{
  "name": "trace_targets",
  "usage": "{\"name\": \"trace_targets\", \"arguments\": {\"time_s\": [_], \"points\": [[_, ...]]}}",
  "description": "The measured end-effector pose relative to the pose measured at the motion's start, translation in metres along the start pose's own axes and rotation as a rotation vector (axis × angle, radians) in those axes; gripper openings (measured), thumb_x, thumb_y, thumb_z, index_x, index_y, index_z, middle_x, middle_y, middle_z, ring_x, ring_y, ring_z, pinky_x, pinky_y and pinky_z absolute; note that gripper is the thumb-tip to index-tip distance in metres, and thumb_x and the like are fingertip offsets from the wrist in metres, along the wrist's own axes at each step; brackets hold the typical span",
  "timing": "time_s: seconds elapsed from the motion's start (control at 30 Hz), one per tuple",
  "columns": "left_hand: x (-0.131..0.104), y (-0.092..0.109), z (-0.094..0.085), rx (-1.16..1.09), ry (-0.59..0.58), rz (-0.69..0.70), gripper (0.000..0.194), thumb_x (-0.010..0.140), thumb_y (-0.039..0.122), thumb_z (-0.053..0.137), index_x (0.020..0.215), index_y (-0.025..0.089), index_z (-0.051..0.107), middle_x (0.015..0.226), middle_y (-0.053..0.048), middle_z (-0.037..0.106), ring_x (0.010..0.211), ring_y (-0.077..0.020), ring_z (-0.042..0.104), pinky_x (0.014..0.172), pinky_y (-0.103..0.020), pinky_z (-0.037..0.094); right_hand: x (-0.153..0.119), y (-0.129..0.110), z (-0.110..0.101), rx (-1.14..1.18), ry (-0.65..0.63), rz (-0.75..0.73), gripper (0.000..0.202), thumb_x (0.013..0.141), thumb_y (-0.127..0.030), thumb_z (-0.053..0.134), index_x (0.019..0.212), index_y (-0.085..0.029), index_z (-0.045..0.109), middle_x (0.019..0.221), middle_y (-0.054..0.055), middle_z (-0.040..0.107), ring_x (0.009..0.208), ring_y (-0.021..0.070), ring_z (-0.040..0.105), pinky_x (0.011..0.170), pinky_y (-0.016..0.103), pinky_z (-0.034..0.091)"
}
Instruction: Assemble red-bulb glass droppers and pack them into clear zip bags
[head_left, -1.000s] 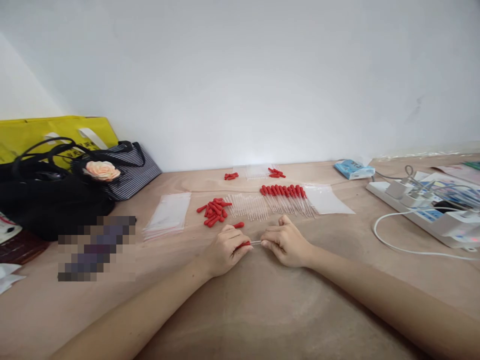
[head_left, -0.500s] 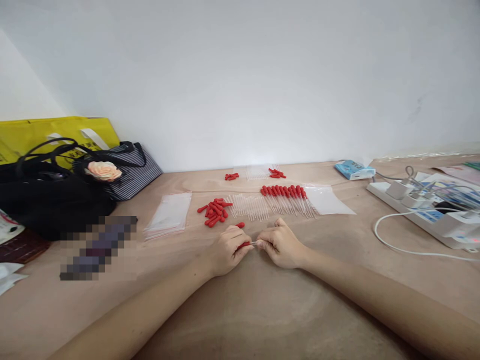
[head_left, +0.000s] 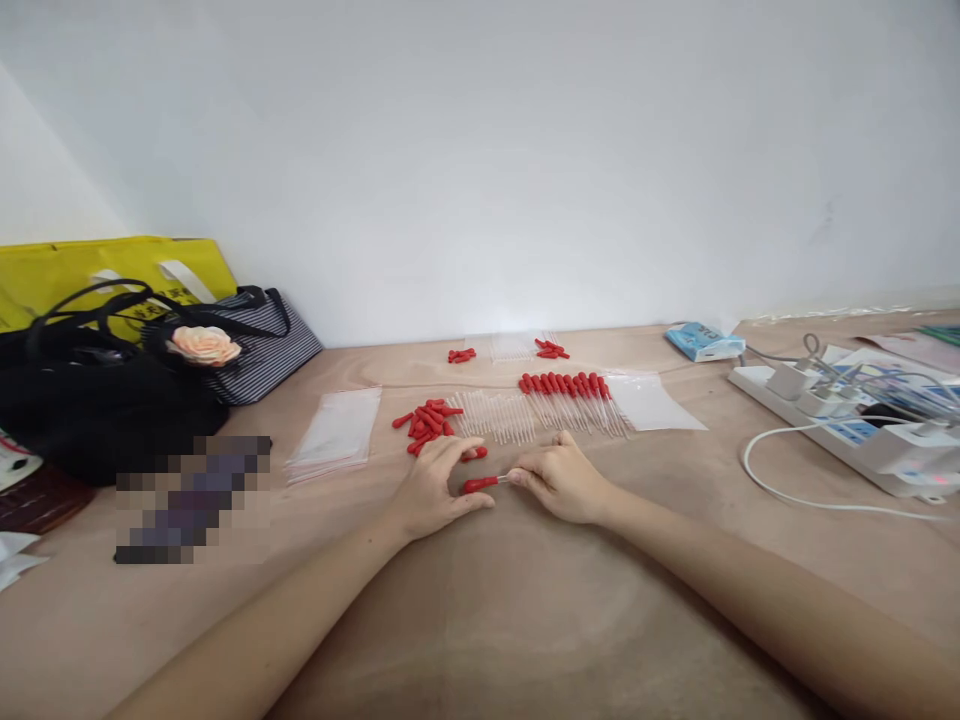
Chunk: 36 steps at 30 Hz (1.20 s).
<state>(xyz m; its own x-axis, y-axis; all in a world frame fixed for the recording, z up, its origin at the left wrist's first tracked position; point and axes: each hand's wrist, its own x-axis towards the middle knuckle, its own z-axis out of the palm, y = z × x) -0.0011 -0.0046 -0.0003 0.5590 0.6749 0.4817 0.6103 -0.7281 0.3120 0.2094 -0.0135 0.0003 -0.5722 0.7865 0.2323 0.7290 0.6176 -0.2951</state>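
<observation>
Red-bulbed dropper near centre, between hands, looks joined. Right hand pinches its tube end; left hand spread around bulb end, seemingly letting go. Far right: joined row, done. Far left: loose bulbs, bare tubes, unjoined.

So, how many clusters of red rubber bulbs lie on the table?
4: a heap beyond the left hand, a row on clear tubes, a left cluster and a right cluster near the wall. Single bulbs aren't counted; the left hand may hide some.
</observation>
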Motion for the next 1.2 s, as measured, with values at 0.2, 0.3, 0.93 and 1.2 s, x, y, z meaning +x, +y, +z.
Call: {"name": "trace_targets", "arguments": {"time_s": [0.2,0.3,0.93,1.2], "points": [[0.000,-0.006,-0.001,0.023,-0.006,0.075,0.034,0.070,0.041,0.065,0.094,0.018,0.058,0.088,-0.005,0.061,0.084,-0.0192,0.054,0.078,-0.034,0.039,-0.009,0.014,-0.008,0.018,0.085,-0.065,0.024,0.088,-0.029,0.039,0.078,-0.019,0.059,0.078,0.000,0.065,0.074,0.0121,0.053,0.067,0.028,0.018],[0.002,0.000,0.005,0.001,0.014,0.138,0.029,0.072,0.039,0.063,0.091,0.018,0.059,0.083,-0.004,0.064,0.079,-0.0175,0.056,0.076,-0.032,0.038,-0.008,0.009,-0.004,0.069,0.111,-0.062,0.024,0.088,-0.029,0.039,0.081,-0.019,0.059,0.078,0.000,0.065,0.070,0.0112,0.052,0.066,0.028,0.018],[0.001,0.007,0.011,0.034,-0.025,0.222,0.016,0.086,0.022,0.044,0.083,0.017,0.059,0.076,-0.003,0.063,0.077,-0.0166,0.051,0.077,-0.034,0.034,-0.006,0.001,0.003,0.054,0.120,-0.101,0.026,0.089,-0.028,0.039,0.077,-0.021,0.061,0.071,-0.003,0.064,0.064,0.0076,0.051,0.066,0.027,0.019],[0.004,-0.008,0.004,0.175,0.117,0.010,0.033,0.078,0.035,0.055,0.107,0.020,0.052,0.099,-0.006,0.058,0.094,-0.0218,0.049,0.085,-0.038,0.033,-0.001,0.016,-0.011,-0.018,0.138,0.014,0.021,0.082,-0.024,0.045,0.073,-0.020,0.063,0.072,0.002,0.063,0.068,0.0140,0.054,0.063,0.027,0.028]]}}
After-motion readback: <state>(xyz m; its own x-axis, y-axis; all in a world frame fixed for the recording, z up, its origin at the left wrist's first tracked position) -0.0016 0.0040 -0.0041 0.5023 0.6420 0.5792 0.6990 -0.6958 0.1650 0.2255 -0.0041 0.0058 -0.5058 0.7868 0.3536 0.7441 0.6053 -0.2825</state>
